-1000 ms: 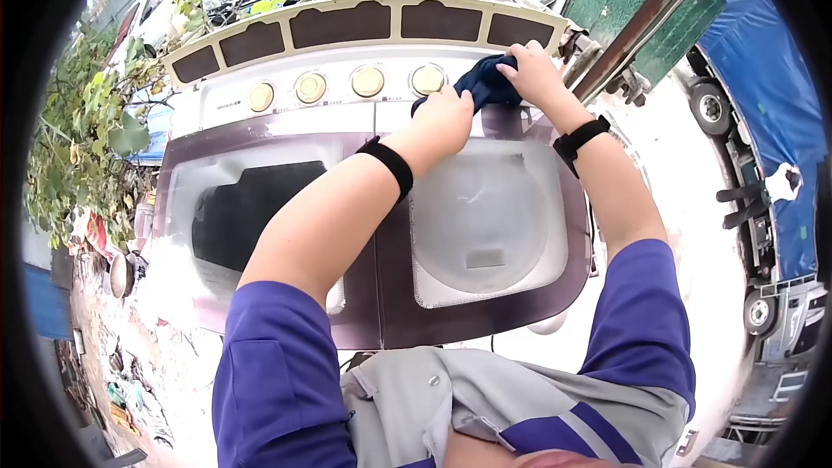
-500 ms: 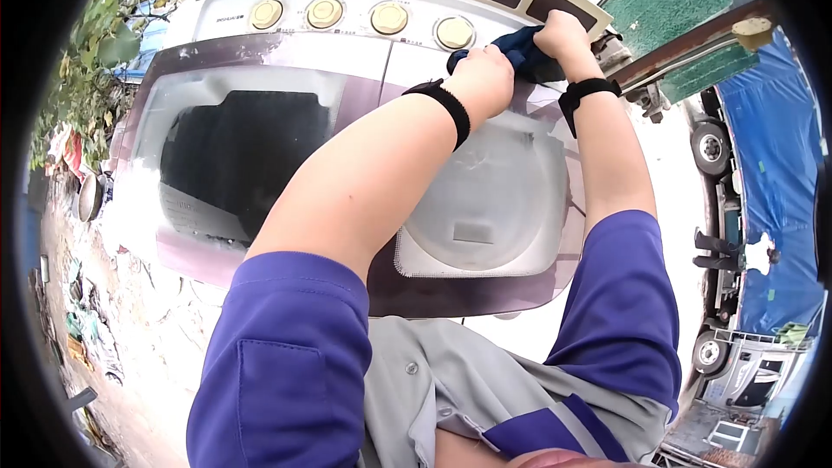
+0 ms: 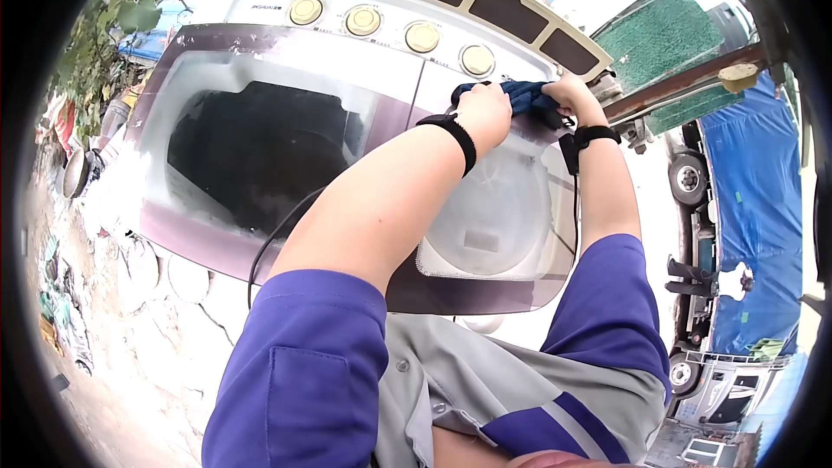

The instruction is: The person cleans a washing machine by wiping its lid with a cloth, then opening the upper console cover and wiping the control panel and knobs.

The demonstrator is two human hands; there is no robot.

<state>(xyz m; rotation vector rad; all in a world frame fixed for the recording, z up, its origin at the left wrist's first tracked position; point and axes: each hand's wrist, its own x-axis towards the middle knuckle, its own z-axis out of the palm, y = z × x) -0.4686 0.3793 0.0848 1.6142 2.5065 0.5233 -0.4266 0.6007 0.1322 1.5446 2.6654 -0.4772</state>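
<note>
A dark blue cloth (image 3: 525, 96) is bunched between my two hands above the back right of a twin-tub washing machine (image 3: 381, 113). My left hand (image 3: 487, 114) is closed on the cloth's left part, near the rightmost of the cream knobs (image 3: 477, 60). On the other end, my right hand (image 3: 569, 97) grips the cloth with bent fingers. Below the hands lies the translucent round spin-tub lid (image 3: 490, 208). To the left is the dark window of the wash-tub lid (image 3: 260, 152). Black straps are around both wrists.
A thin black cable (image 3: 276, 236) runs by my left forearm, and another hangs from the right wrist. A rusty metal beam (image 3: 676, 87) and green netting (image 3: 663, 26) are at upper right. A truck with a blue tarp (image 3: 750, 217) and a person in white (image 3: 737, 281) are farther right.
The view has shifted, so the machine appears slightly to the right. My right hand has come lower, and the cloth now stretches more level between both hands. Cables at the wrists now show.
</note>
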